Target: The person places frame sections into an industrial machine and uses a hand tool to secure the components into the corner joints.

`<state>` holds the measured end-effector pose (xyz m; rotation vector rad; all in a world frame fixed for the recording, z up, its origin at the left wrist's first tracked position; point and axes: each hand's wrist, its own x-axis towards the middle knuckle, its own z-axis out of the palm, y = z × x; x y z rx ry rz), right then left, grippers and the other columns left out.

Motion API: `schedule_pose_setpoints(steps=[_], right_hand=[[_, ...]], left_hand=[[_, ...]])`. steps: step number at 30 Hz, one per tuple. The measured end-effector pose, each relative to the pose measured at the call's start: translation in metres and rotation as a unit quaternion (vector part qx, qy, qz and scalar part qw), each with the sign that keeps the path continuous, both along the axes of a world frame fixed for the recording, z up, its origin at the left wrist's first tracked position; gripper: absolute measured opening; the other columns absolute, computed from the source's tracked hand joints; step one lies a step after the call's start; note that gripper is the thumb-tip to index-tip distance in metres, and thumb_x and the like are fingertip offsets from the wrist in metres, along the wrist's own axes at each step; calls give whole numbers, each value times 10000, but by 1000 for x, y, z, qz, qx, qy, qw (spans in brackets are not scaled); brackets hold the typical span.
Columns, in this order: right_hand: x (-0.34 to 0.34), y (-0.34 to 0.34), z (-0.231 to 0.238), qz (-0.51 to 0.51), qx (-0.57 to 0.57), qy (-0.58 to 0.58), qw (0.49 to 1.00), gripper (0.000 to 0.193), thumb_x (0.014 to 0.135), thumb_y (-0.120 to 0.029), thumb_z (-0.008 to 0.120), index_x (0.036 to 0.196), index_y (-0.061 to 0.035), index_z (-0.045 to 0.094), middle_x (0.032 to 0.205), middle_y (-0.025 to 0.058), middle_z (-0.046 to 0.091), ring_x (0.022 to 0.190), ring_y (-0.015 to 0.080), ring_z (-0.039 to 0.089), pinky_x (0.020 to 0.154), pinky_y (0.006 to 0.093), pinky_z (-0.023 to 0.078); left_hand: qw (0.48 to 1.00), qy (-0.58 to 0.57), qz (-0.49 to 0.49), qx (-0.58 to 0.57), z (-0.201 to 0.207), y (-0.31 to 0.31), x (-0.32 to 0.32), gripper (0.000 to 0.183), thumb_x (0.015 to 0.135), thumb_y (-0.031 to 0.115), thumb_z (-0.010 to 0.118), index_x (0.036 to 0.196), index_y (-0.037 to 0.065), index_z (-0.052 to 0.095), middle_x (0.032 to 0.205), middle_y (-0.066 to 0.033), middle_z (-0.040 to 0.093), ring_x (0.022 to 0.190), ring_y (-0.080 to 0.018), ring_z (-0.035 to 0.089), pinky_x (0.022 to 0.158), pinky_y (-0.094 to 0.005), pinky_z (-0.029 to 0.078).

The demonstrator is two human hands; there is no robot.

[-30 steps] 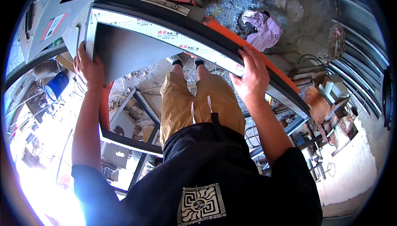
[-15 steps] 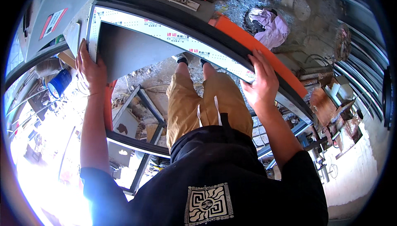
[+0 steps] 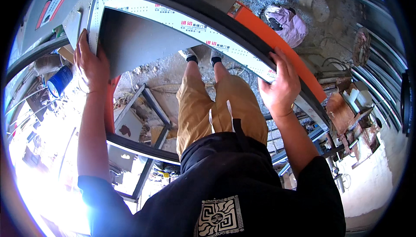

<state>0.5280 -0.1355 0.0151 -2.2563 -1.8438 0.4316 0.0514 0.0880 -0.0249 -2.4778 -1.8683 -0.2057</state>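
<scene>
A dark metal window frame (image 3: 216, 15), its face covered with white printed protective film (image 3: 182, 25), spans in front of me. Its long bar slopes down to the right; a short side runs down at the left. My left hand (image 3: 92, 65) grips that short side, its fingers along the outer edge and its thumb at the inner edge. My right hand (image 3: 281, 83) is wrapped over the lower right part of the long bar, fingers across the dark edge. The undersides of both grips are hidden.
Under the frame lie a grey machine surface (image 3: 143, 42) and an orange beam (image 3: 277, 46). A blue bucket (image 3: 60, 81) stands at the left. Beyond are a light purple cloth (image 3: 291, 29) on the littered floor and long metal profiles (image 3: 381, 81) at the right. Dark bars (image 3: 156, 107) cross near my legs.
The view has shifted slightly, so the machine and frame appear a little higher, with the cloth and orange beam farther right. Both hands keep their grip on the frame.
</scene>
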Motion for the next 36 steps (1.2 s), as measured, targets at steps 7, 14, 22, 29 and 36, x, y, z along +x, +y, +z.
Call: schedule_pose_setpoints(steps=[7,14,22,29,36], right_hand=[[-2,0,-2,-1,11,-6,1000,704,696,-108,950,1363,-58,730,1503,148,748,1339,370,747,1131,485,597],[1,-3,-7,-10,16,-9,1000,741,686,-115,953,1394,-93,735,1508,120,753,1309,366,759,1106,480,610],[-1,0,-6,2,9,-28,1000,722,711,-118,950,1398,-85,730,1502,136,749,1335,380,740,1129,495,595],[-2,2,-4,0,13,-23,1000,709,728,-126,947,1401,-84,725,1487,146,741,1329,395,729,1133,509,585],[-11,27,4,52,-49,-8,997,890,710,-136,983,1534,-102,647,1588,160,631,1441,407,621,1222,554,503]], left_hand=[[1000,0,6,-2,0,1,-1,705,948,42,775,1622,86,573,1548,-216,694,1413,-481,656,1217,-588,507],[1000,0,3,13,1,3,2,668,956,70,789,1595,91,594,1544,-205,703,1389,-478,679,1207,-573,525],[1000,9,20,11,3,1,3,659,949,76,804,1579,92,613,1537,-185,711,1381,-455,693,1195,-558,541],[1000,-18,23,9,6,0,12,673,913,12,806,1559,82,629,1552,-167,706,1416,-420,678,1218,-531,531],[999,-15,42,-14,11,-2,18,716,893,-26,802,1574,78,608,1605,-147,673,1455,-410,653,1255,-532,519]])
